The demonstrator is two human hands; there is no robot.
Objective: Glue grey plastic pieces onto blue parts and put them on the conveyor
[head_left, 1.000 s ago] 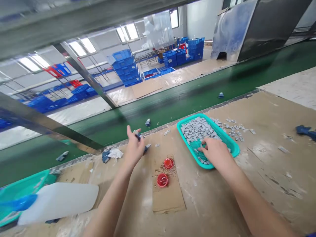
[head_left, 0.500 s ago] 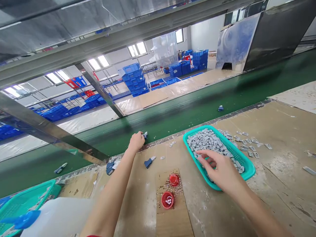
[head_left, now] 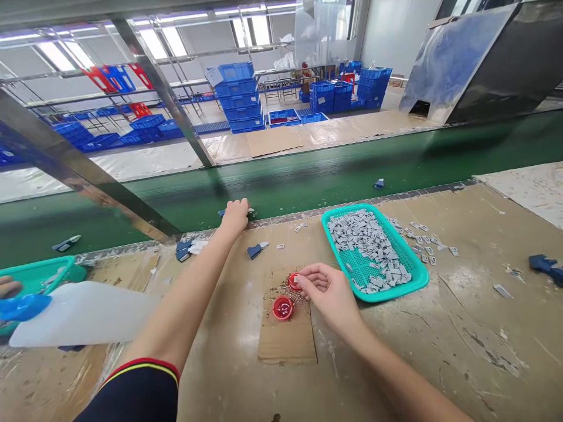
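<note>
Left hand at bench edge, fingers closed on small blue part over belt. Right hand fingers pinch grey chip at red cap. Risk: attention split; part drops crooked, cap tips, filings scatter.

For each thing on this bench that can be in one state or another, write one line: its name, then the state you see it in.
Left hand: closed on a small part at the edge of the green conveyor belt.
Right hand: fingertips pinched together over the upper red cap.
Lower red cap: lying open side up on the cardboard piece.
Teal tray: partly filled with small grey parts.
White jug: lying on its side.
</note>
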